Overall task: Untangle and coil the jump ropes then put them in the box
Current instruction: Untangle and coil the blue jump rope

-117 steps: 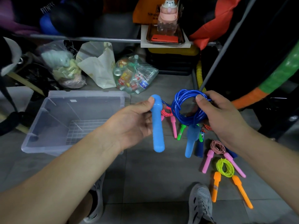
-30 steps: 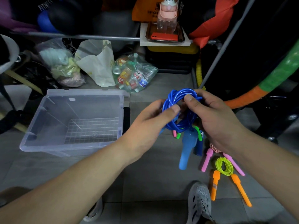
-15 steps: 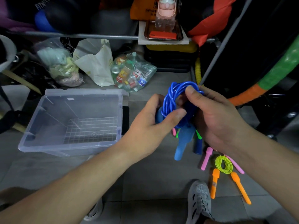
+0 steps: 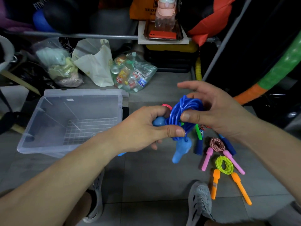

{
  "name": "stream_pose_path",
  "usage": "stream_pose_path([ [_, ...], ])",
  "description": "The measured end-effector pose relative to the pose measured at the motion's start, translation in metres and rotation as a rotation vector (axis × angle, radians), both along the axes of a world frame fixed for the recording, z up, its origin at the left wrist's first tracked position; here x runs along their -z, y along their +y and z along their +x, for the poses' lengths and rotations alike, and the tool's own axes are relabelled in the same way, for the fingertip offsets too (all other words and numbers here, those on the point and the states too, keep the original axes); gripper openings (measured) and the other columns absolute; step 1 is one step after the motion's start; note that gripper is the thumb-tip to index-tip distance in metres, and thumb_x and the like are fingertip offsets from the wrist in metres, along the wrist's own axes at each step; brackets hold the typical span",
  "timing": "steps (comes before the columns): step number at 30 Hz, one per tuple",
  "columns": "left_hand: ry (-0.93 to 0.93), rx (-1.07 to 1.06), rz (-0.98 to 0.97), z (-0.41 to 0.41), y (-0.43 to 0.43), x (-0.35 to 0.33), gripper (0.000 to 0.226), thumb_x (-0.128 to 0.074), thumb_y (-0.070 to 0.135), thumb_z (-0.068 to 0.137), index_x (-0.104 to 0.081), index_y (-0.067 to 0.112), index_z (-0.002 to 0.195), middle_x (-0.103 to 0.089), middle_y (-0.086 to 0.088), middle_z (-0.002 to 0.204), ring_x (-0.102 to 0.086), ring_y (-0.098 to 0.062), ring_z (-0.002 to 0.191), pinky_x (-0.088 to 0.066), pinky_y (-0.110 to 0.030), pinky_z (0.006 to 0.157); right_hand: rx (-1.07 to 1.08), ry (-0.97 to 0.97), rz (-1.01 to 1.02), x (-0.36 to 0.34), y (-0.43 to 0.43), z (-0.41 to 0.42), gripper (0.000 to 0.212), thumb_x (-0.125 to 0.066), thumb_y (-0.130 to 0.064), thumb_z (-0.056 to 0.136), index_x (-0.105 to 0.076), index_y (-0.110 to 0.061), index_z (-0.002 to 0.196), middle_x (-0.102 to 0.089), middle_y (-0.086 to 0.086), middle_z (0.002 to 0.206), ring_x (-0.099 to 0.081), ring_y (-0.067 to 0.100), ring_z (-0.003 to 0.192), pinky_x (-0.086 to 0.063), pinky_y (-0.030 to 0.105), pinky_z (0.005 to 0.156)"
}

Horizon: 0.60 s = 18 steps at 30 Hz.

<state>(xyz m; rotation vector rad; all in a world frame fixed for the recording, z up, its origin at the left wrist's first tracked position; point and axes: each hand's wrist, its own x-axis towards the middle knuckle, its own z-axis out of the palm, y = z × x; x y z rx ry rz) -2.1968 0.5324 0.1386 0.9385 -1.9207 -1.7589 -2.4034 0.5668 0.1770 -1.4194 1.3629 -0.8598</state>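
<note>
Between L grip (image 4: pixel 141 131) & R grip (image 4: pixel 218 111) hangs blue rope coil (image 4: pixel 187 105), pinched by both.

1. The open top of the clear box (image 4: pixel 81 92), left of centre, is left uncovered.
2. Bare floor (image 4: pixel 146 175) is seen at lower centre.
3. The lower right is taken up by coiled jump ropes (image 4: pixel 218 165); bags (image 4: pixel 96 64) are crowded behind the box.

glossy smooth plastic blue rope (image 4: pixel 185 111); clear plastic box (image 4: pixel 48 144), faintly frosted; matt grey tile floor (image 4: pixel 146 176); crinkly clear plastic bag (image 4: pixel 143 69); shiny metal tray (image 4: pixel 180 35).
</note>
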Motion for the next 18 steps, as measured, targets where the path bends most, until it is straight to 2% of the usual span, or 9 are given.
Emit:
stream_pose_path([
  [2, -0.013, 0.012, 0.0, 0.0, 0.002, -0.001, 0.033, -0.076, 0.055, 0.066, -0.069, 0.03, 0.087, -0.065, 0.0, 0.079, -0.06, -0.012, 0.064, -0.057, -0.033, 0.058, -0.087, 0.092, -0.02, -0.001, 0.001, 0.002, 0.051, -0.082, -0.027, 0.065, -0.068, -0.024, 0.114, -0.072, 0.002, 0.093, -0.07, 0.02, 0.088, -0.059, 0.029, 0.081],
  [4, 0.001, -0.005, -0.003, -0.002, 0.006, 0.0, 0.032, -0.075, 0.051, 0.069, -0.067, 0.029, 0.091, -0.067, -0.002, 0.082, -0.063, -0.01, 0.068, -0.058, -0.033, 0.061, -0.082, 0.088, -0.036, 0.002, 0.002, 0.006, 0.039, -0.081, -0.029, 0.066, -0.07, -0.014, 0.101, -0.072, 0.007, 0.087, -0.07, 0.027, 0.08, -0.061, 0.03, 0.069],
  [7, 0.11, -0.09, 0.021, -0.005, 0.01, 0.005, 0.037, -0.075, 0.041, 0.08, -0.064, 0.022, 0.11, -0.071, 0.0, 0.093, -0.07, -0.014, 0.084, -0.058, -0.03, 0.072, 0.007, 0.042, -0.075, 0.004, 0.001, 0.009, 0.035, -0.078, -0.032, 0.066, -0.067, -0.007, 0.089, -0.07, 0.003, 0.073, -0.065, 0.015, 0.063, -0.054, 0.022, 0.057],
  [10, 0.176, -0.123, 0.015, -0.011, 0.015, 0.008, 0.028, -0.073, 0.028, 0.09, -0.063, 0.019, 0.114, -0.072, -0.009, 0.106, -0.07, -0.025, 0.101, -0.058, -0.039, 0.089, 0.104, -0.102, -0.038, 0.003, 0.0, 0.012, 0.029, -0.074, -0.032, 0.07, -0.064, -0.008, 0.083, -0.068, 0.0, 0.063, -0.061, 0.013, 0.054, -0.052, 0.024, 0.051],
  [12, 0.251, -0.157, 0.047, -0.014, 0.019, 0.008, 0.021, -0.066, 0.019, 0.094, -0.061, 0.013, 0.113, -0.072, -0.006, 0.101, -0.07, -0.016, 0.094, -0.055, -0.026, 0.081, 0.148, -0.161, -0.027, 0.004, -0.002, 0.013, 0.029, -0.074, -0.031, 0.069, -0.064, -0.007, 0.082, -0.068, 0.002, 0.062, -0.061, 0.017, 0.053, -0.053, 0.026, 0.051],
  [14, 0.309, -0.193, 0.038, -0.016, 0.021, 0.007, 0.022, -0.062, 0.021, 0.095, -0.059, 0.009, 0.114, -0.068, 0.0, 0.093, -0.066, -0.009, 0.087, -0.051, -0.021, 0.075, 0.176, -0.184, -0.035, 0.004, -0.004, 0.014, 0.03, -0.075, -0.03, 0.069, -0.063, -0.005, 0.082, -0.068, 0.005, 0.063, -0.062, 0.021, 0.055, -0.055, 0.028, 0.053],
  [16, 0.344, -0.229, 0.027, -0.019, 0.022, 0.008, 0.028, -0.06, 0.023, 0.095, -0.057, 0.004, 0.115, -0.066, 0.001, 0.09, -0.063, -0.009, 0.083, -0.049, -0.023, 0.073, 0.186, -0.205, -0.019, 0.004, -0.003, 0.015, 0.03, -0.074, -0.028, 0.072, -0.062, -0.003, 0.084, -0.068, 0.004, 0.063, -0.062, 0.02, 0.054, -0.055, 0.028, 0.052],
  [18, 0.365, -0.265, 0.026, -0.022, 0.022, 0.008, 0.029, -0.059, 0.028, 0.097, -0.057, 0.0, 0.107, -0.062, -0.011, 0.086, -0.06, -0.016, 0.082, -0.049, -0.034, 0.073, 0.175, -0.203, -0.01, 0.005, -0.002, 0.016, 0.028, -0.072, -0.023, 0.078, -0.062, 0.001, 0.088, -0.067, 0.003, 0.06, -0.061, 0.018, 0.052, -0.053, 0.026, 0.05],
])
